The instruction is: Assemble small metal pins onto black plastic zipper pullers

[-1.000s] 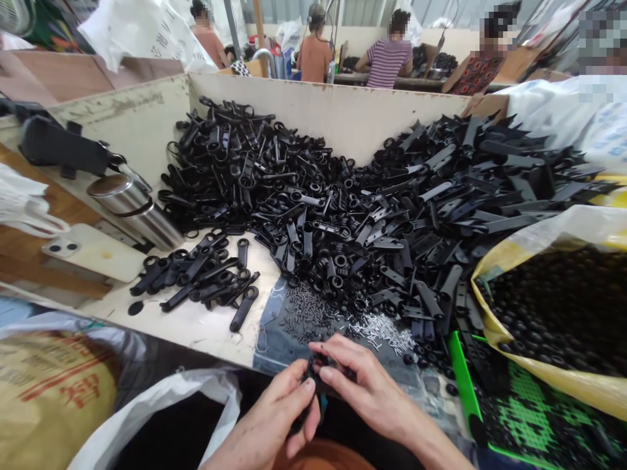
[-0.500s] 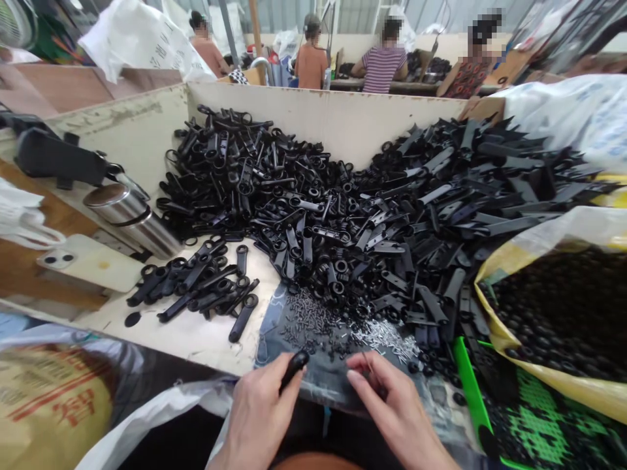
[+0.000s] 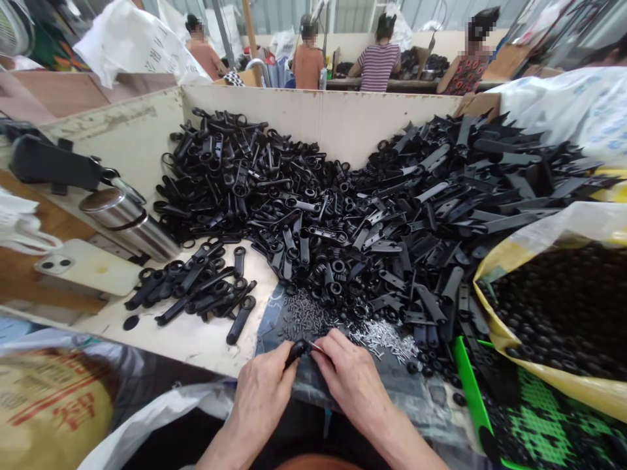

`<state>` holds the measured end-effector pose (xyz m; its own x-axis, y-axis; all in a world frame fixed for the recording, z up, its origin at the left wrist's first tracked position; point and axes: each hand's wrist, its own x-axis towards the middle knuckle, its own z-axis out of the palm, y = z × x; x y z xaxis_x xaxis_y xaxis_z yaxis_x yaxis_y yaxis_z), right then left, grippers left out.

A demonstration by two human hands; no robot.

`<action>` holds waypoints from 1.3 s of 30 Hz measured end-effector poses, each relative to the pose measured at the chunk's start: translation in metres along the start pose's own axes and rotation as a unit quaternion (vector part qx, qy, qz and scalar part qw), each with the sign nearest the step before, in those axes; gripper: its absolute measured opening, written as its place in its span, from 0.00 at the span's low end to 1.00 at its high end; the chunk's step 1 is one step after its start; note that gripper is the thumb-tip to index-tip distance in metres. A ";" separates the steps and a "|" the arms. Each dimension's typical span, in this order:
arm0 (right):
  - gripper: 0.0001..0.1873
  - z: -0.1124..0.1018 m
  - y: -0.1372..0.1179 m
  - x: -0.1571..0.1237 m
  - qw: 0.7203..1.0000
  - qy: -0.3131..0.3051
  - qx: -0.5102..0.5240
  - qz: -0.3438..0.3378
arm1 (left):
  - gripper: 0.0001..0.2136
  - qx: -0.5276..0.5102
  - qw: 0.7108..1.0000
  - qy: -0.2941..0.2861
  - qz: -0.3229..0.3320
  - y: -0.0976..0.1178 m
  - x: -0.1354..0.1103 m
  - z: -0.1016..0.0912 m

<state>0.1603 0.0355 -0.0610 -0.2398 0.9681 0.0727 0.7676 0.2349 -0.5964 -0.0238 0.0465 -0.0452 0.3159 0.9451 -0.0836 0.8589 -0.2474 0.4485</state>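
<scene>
Two hands at the bench edge, left hand (image 3: 262, 398) and right hand (image 3: 349, 378). One steel flask (image 3: 128, 222), one phone (image 3: 88, 266), four people (image 3: 376, 64) behind. Black plastic parts (image 3: 343, 202): too many to count.

A cream board partition (image 3: 343, 117) walls the back of the pale desk (image 3: 186, 333). Beyond it, four seated people (image 3: 377, 62) work at another bench under daylight, with corrugated metal wall (image 3: 289, 13) behind them.
</scene>
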 end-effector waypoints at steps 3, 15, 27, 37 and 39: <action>0.09 0.004 0.000 0.004 0.998 -0.010 -0.060 -0.017 | 0.08 -0.026 1.000 0.007 -0.001 -0.003 0.002 0.000; 0.11 -0.011 0.008 -0.006 0.986 0.072 0.152 -0.009 | 0.09 -0.052 0.998 0.014 0.045 -0.015 -0.008 0.009; 0.16 -0.009 -0.012 -0.003 0.871 0.109 0.461 0.130 | 0.17 -0.595 0.777 -0.019 -0.204 0.018 0.006 -0.010; 0.15 -0.005 -0.015 0.002 0.847 0.070 0.508 0.138 | 0.20 -0.646 0.732 0.013 -0.216 0.033 0.002 -0.011; 0.14 -0.004 -0.014 0.002 0.853 0.074 0.499 0.134 | 0.20 -0.642 0.738 0.015 -0.209 0.034 0.001 -0.011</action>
<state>0.1517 0.0347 -0.0493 -0.0001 0.9930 -0.1177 -0.1232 -0.1169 -0.9855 0.0013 0.0416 -0.0207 0.1060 0.8904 -0.4426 -0.2165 0.4551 0.8637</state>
